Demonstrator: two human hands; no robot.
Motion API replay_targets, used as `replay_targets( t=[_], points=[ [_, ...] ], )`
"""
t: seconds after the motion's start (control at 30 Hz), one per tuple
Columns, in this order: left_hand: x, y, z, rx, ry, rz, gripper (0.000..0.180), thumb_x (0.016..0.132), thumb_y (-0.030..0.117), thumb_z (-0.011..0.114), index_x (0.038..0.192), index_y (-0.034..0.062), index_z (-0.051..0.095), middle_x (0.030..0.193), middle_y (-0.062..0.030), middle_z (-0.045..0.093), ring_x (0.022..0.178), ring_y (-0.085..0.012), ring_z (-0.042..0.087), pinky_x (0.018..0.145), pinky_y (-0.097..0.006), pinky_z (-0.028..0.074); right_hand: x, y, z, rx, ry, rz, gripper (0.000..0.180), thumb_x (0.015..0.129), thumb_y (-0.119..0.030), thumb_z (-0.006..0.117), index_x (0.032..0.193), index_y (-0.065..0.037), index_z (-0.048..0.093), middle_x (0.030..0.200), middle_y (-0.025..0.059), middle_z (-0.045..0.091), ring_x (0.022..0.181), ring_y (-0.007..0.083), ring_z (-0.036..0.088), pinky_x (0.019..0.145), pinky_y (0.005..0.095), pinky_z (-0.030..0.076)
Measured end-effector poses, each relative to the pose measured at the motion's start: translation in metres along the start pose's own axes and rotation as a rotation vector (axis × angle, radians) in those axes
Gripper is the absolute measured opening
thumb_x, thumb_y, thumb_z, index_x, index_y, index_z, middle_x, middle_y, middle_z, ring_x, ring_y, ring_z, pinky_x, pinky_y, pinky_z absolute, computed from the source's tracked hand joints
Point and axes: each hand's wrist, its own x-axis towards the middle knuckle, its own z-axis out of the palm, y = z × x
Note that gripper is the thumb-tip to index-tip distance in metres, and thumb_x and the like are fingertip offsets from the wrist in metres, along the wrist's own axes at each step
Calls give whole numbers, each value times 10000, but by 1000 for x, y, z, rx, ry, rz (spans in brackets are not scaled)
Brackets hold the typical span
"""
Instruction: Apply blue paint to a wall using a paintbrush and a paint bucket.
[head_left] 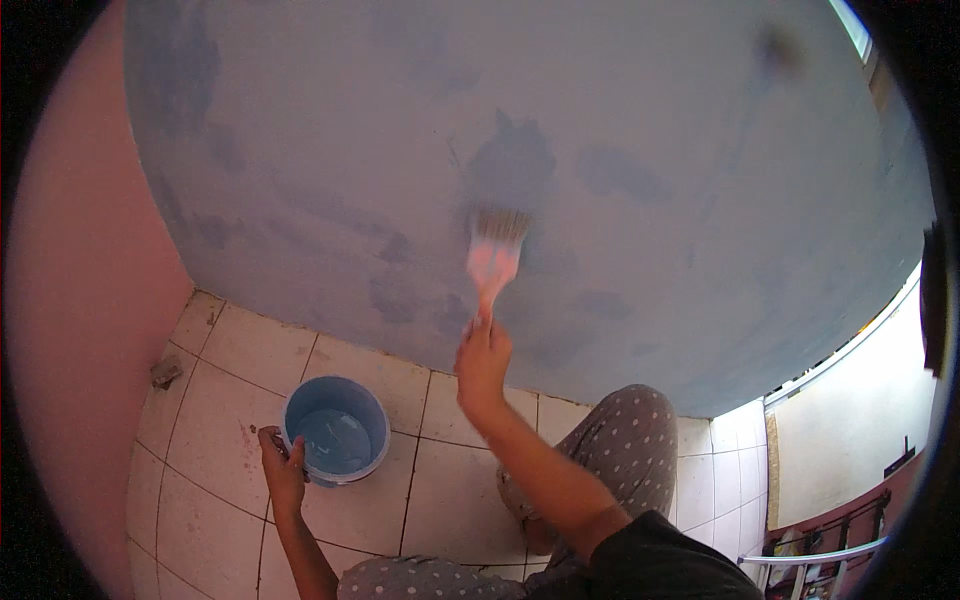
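My right hand is closed round the handle of a flat paintbrush. The brush points up, its bristles at the blue-grey wall, close to a darker damp-looking patch. At the lower left, my left hand grips the left rim of a round bucket, thumb at the edge. The bucket stands on the tiles or just above them; I cannot tell which. Light blue paint lies in its bottom.
A pink wall meets the painted one at the left corner. On the white tiled floor, a small grey lump lies near that corner. My bent knee is close to the wall. A metal rail stands at lower right.
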Motion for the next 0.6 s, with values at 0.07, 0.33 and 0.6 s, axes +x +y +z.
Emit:
replay_targets(
  t=[0.07,0.33,0.6],
  points=[
    [1,-1,-3,8,8,-4,328,910,71,606,1159,58,393,805,-48,479,535,-104,474,376,-247,382,-35,18,-10,100,-44,421,354,1004,-359,443,741,-124,475,566,-40,395,457,79,366,398,256,288],
    [-6,-7,-9,33,7,-52,311,912,60,594,1149,54,393,796,-49,468,533,-115,490,382,-255,397,-71,-16,-29,-100,-177,-24,355,1006,-336,454,760,-87,515,563,-51,392,469,54,349,421,239,272],
    [-9,-3,-6,-9,0,-43,312,910,68,600,1145,64,395,798,-50,468,531,-115,481,374,-257,390,37,-28,-47,3,69,-67,332,1010,-350,431,791,-107,485,594,-56,384,451,65,347,393,240,270]
  ],
)
